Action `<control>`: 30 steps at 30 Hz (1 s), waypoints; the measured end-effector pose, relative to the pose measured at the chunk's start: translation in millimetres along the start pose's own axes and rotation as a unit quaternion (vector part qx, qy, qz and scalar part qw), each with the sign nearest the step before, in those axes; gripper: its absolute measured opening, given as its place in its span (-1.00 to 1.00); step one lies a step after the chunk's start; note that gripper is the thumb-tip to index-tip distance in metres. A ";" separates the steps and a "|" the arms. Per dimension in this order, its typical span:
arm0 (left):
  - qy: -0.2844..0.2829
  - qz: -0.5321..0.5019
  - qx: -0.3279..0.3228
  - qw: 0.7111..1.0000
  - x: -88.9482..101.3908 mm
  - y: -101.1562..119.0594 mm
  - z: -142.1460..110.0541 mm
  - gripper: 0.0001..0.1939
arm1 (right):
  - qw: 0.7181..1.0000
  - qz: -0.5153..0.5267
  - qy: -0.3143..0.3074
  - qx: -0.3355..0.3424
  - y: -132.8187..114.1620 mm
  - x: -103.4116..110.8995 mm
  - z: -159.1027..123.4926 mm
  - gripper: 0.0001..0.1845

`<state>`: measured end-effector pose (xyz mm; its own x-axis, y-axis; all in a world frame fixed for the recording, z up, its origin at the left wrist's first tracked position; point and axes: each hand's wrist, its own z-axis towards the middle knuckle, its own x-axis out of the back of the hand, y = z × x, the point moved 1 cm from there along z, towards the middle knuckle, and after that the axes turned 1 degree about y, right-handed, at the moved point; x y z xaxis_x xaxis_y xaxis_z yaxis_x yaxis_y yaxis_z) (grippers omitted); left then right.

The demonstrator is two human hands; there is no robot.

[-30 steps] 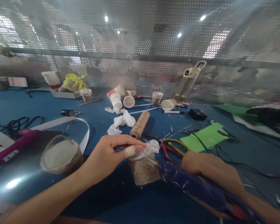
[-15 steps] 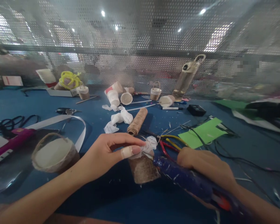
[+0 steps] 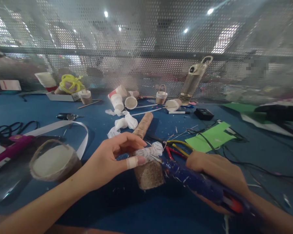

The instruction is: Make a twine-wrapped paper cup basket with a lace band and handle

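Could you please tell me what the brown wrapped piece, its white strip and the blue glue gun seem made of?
Brown piece: probably twine, matte, from its fine fibrous windings.
White strip: thin fabric or soft paper, unclear which; it crumples softly.
Glue gun: likely plastic, from its faintly glossy casing.

I'm looking in on a craft workshop: a blue worktable (image 3: 100,122) strewn with white scraps (image 3: 122,123), a glue gun (image 3: 197,183), a twine spool (image 3: 144,125), paper cups (image 3: 117,101) and green paper (image 3: 207,138). Behind stands a perforated metal screen (image 3: 141,58); the space beyond is too blurred for me to make out.
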<state>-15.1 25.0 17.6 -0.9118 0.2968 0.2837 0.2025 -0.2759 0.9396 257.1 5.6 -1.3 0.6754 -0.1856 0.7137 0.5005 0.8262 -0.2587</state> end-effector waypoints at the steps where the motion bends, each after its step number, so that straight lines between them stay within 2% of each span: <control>1: 0.003 -0.001 0.001 1.000 0.1 0.4 -0.2 -0.77 | 1.000 0.004 -0.004 -0.004 0.1 1.3 -0.8 -0.80; 7: 0.000 0.033 -0.014 0.999 1.8 2.3 -3.1 -0.76 | 0.999 0.020 -0.032 -0.001 2.7 6.0 -4.7 -0.81; 13: -0.028 0.057 -0.037 0.997 2.6 -1.0 -4.5 -0.84 | 1.000 0.025 -0.011 0.009 1.9 3.3 -1.0 -0.81; 22: -0.030 0.038 -0.030 0.998 2.1 -2.4 -4.3 -0.92 | 1.000 0.018 -0.015 0.018 -0.7 4.3 1.6 -0.83; 27: -0.027 0.044 -0.047 0.998 1.8 -2.3 -3.7 -0.89 | 0.999 -0.003 -0.020 0.025 -3.3 1.8 2.2 -0.83; 30: -0.025 0.051 -0.056 0.997 1.2 -0.7 -3.7 -0.84 | 0.999 -0.029 0.001 0.028 -1.2 -1.7 1.5 -0.77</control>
<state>-17.6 22.2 16.6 -0.8692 0.3060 0.3883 0.2500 -0.4056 0.8792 254.5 5.8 -1.3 0.6469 -0.2351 0.7254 0.5083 0.8421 -0.1804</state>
